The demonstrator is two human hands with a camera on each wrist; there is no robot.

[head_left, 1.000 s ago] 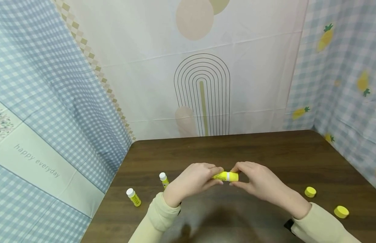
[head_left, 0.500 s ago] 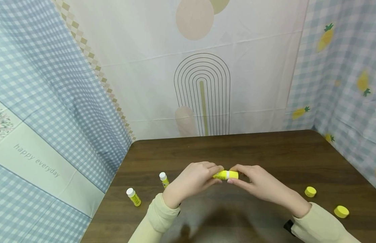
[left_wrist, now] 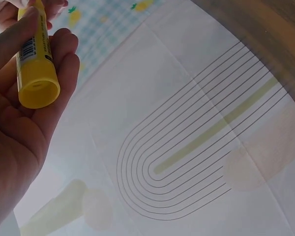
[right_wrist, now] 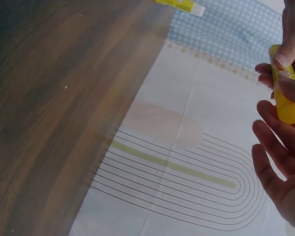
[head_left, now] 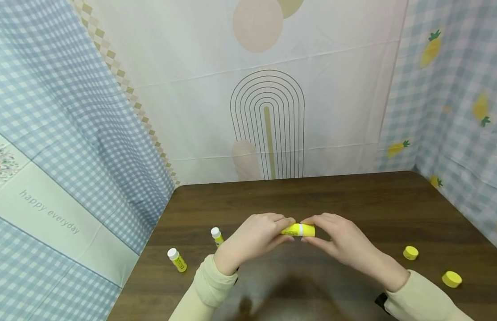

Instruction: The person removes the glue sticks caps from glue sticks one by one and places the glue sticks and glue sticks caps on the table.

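Note:
A yellow glue stick (head_left: 290, 230) with a white band is held level above the table between both hands. My left hand (head_left: 258, 234) grips its barrel, and the left wrist view shows the hollow yellow base (left_wrist: 38, 93) between thumb and fingers. At the other end, my right hand (head_left: 342, 238) pinches the yellow cap (head_left: 309, 230) near the white band with thumb and forefinger. Its other fingers (right_wrist: 273, 147) spread loosely in the right wrist view. Two glue sticks with white tops stand left of my hands: one farther left (head_left: 177, 260), another (head_left: 217, 237) partly hidden by my left wrist.
Two loose yellow caps lie on the right of the dark wooden table (head_left: 240, 196), one cap (head_left: 411, 253) farther back and another cap (head_left: 451, 279) nearer. A pale printed cloth (head_left: 333, 111) hangs behind, with blue checked cloth (head_left: 84, 89) on the left.
My right thumb and forefinger have shifted slightly left along the cap toward the white band. My left hand and the glue stick have barely moved.

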